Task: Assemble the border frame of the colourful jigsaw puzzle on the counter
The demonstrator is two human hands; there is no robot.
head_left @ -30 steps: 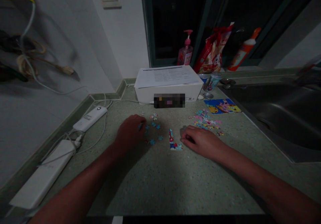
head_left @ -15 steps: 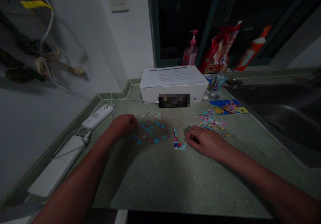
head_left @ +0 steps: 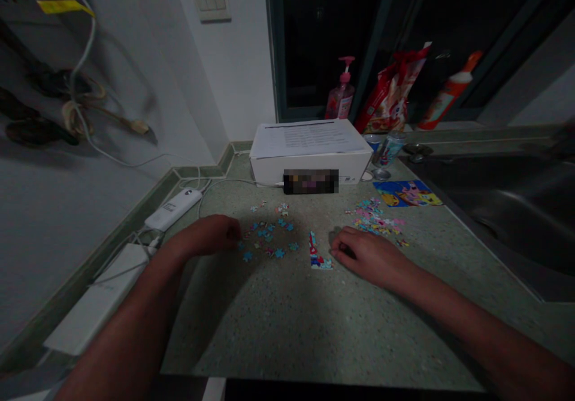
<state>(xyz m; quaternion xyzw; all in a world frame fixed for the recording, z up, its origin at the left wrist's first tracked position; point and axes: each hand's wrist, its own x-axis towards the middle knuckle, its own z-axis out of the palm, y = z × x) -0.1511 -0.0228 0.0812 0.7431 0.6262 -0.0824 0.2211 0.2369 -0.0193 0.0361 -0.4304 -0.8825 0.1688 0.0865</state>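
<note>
My left hand (head_left: pixel 218 234) is closed, its fingers curled down at the left edge of a scatter of loose jigsaw pieces (head_left: pixel 279 253), mostly light blue. Whatever may be between its fingertips is hidden. Joined jigsaw pieces (head_left: pixel 313 258) form a small L on the counter, with red, white and blue patches. Just right of that L rests my right hand (head_left: pixel 366 254), thumb and fingers curled together around a dark gap. Its fingertips are close to the L's short end, and I cannot make out anything in them. Behind it lies a pile of pink, yellow and blue jigsaw pieces (head_left: pixel 375 216).
A white box (head_left: pixel 309 161) with a phone (head_left: pixel 311 182) leaning on it stands at the back. A colourful picture card (head_left: pixel 407 193) lies by the sink (head_left: pixel 503 209). Power strips (head_left: pixel 101 296) run along the left wall; cans (head_left: pixel 390 148) stand at the back right.
My left hand has drawn slightly down and left, its wrist bending more, beside the loose pieces. My right hand stays by the joined L. The view has shifted a little.
</note>
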